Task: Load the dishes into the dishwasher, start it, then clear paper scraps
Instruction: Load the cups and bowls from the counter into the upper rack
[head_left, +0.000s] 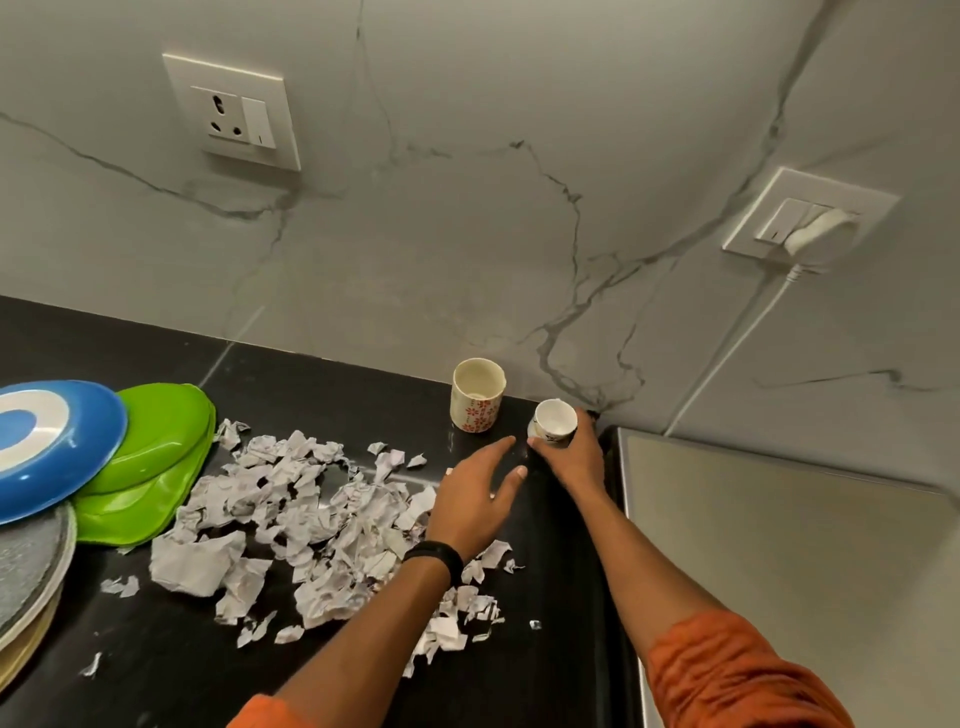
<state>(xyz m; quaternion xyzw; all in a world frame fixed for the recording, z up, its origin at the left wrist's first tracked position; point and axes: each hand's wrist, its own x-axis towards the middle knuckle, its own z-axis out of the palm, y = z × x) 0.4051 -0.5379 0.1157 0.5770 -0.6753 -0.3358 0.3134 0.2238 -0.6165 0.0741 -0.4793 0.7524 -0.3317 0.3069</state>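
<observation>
At the far right corner of the surface the right grip curls around the small white cup (light, probably breakable; best held round its wall). The left grip hovers beside, fingers spread, empty.

Small white cup: white with a dark print, mouth tipped toward the camera, gripped at its base by the right hand in the counter's back corner.
Floral cup: cream, red flower print, upright and empty, just left of the small white cup, near the wall.
Blue plate: white ring, tilted, topmost at the left edge.
Green plates: two, lime, stacked, partly under the blue plate.
Grey plate: speckled, beneath the blue plate, cream rims below it.
Paper scraps: torn, crumpled, white-grey, heaped mid-counter, strays around.
</observation>
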